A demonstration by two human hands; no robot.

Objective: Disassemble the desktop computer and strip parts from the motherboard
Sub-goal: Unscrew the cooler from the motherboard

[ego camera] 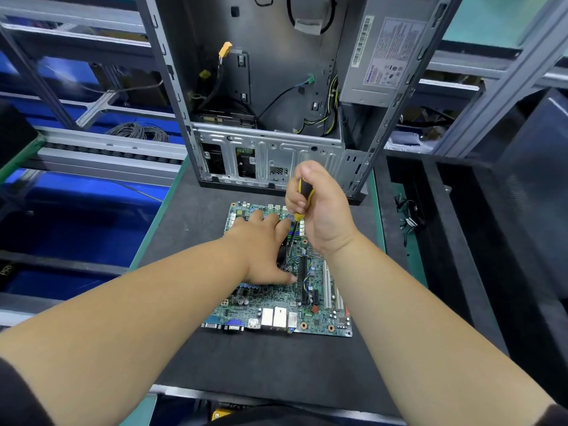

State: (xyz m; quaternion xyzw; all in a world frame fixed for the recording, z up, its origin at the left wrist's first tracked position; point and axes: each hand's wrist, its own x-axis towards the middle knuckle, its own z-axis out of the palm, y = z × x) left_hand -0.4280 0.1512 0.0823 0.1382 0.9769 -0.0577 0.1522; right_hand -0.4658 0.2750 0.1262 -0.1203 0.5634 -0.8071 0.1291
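A glossy green circuit-board motherboard (319, 315) lies on a matt dark desk (261, 364) mat, before a bare grey sheet-metal computer case (270, 149).

I am at a workshop bench on an electronics teardown line. Under my hands lies a dark mat (215, 358) with green edging; beyond them stands a gutted computer case (264, 96). Left of my left arm run aluminium rails (107, 142) over blue bins (76, 210).

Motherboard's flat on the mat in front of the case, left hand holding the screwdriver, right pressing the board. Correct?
Hands swapped. In the head view the right hand grips the screwdriver, and the left hand presses on the motherboard. The board does lie flat on the mat in front of the case.
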